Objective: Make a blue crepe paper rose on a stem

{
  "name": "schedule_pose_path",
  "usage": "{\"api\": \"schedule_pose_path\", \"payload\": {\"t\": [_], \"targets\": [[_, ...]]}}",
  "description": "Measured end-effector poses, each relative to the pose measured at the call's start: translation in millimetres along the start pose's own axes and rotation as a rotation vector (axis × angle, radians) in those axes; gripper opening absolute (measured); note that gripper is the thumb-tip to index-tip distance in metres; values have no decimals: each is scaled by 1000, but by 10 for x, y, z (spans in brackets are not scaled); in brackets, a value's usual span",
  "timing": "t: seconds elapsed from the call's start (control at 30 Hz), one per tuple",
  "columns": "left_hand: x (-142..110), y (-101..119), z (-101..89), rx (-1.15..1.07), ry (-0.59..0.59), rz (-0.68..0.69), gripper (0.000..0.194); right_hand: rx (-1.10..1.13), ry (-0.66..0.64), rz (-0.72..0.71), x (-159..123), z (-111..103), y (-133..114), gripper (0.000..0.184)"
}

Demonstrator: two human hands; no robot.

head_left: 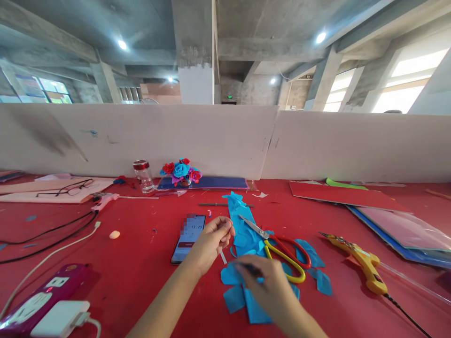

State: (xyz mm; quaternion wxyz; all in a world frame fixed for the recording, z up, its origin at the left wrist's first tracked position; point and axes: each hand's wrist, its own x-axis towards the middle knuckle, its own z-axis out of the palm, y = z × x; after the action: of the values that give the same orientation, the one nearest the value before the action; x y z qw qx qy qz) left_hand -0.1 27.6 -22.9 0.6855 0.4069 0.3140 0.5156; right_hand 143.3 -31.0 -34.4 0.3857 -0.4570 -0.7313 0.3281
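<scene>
My left hand [215, 238] is raised over the table, thumb and fingertips pinched together; whatever lies between them is too small to make out. Lower and to the right, my right hand [269, 281] is blurred by motion above the blue crepe paper [243, 230], its fingers bent downward. Cut blue paper pieces [234, 299] are scattered beneath and around it. Scissors [262, 232] with one red and one yellow handle lie spread on the blue paper, just beyond my right hand. A phone [179, 256] with a lit screen lies left of my left hand.
A yellow glue gun [364, 265] lies at the right, a pink glue gun [104, 201] at the left with cords. A power strip [68, 277] sits front left. Paper flowers [181, 171] and a glass jar [143, 177] stand by the white partition [211, 141]. Coloured sheets [405, 230] are stacked right.
</scene>
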Motion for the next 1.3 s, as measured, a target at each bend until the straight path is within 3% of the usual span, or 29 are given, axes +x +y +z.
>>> {"api": "schedule_pose_path", "payload": {"t": [0.1, 0.2, 0.37, 0.83, 1.03, 1.3], "targets": [[-23, 11, 11, -21, -3, -33, 18, 327, 163, 207, 144, -273, -65, 29], [-38, 16, 15, -59, -4, -63, 17, 507, 201, 239, 258, -438, -67, 31], [-42, 12, 11, -104, -32, -81, 15, 684, 225, 277, 330, -477, -39, 26], [-47, 16, 14, -22, -125, -23, 13, 558, 153, 347, 433, -462, -118, 26], [-46, 12, 22, -25, -105, -37, 16, 485, 198, 328, 508, -517, -184, 24], [-32, 4, 23, 15, -132, -33, 18, 670, 273, 391, 560, -461, -166, 21]]}}
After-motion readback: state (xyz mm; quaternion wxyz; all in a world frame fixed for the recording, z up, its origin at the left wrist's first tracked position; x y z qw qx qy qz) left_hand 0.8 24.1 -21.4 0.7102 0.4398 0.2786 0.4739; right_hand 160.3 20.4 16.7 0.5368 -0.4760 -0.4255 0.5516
